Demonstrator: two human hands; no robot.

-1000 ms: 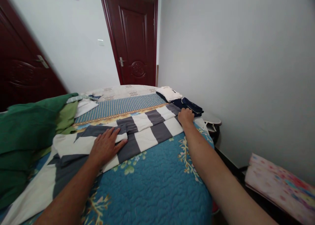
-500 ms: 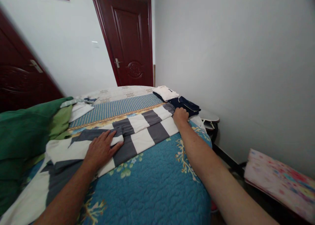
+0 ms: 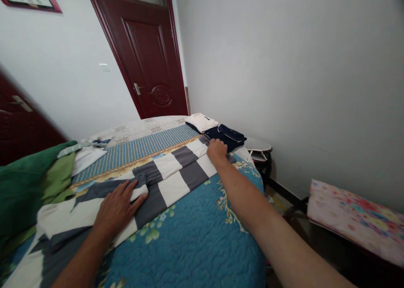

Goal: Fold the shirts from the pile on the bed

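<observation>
A grey-and-white striped cloth [image 3: 176,172] lies stretched across a bed with a blue quilted cover [image 3: 195,233]. My left hand [image 3: 116,208] rests flat on the cloth with its fingers spread. My right hand [image 3: 216,150] reaches to the cloth's far end near the bed's right edge, fingers curled down onto that end of the fabric. Just beyond it lie a folded navy garment [image 3: 227,134] and a folded white garment [image 3: 202,121].
Green bedding [image 3: 28,183] is piled at the left, with a white and pale-green garment [image 3: 85,153] beside it. A small round stool [image 3: 259,147] stands by the wall. A floral cushion [image 3: 353,218] sits at the right. A dark red door [image 3: 147,56] is behind the bed.
The view has swung right and tilted, so the bed and door sit further left in the frame. Both hands keep their places on the striped cloth.
</observation>
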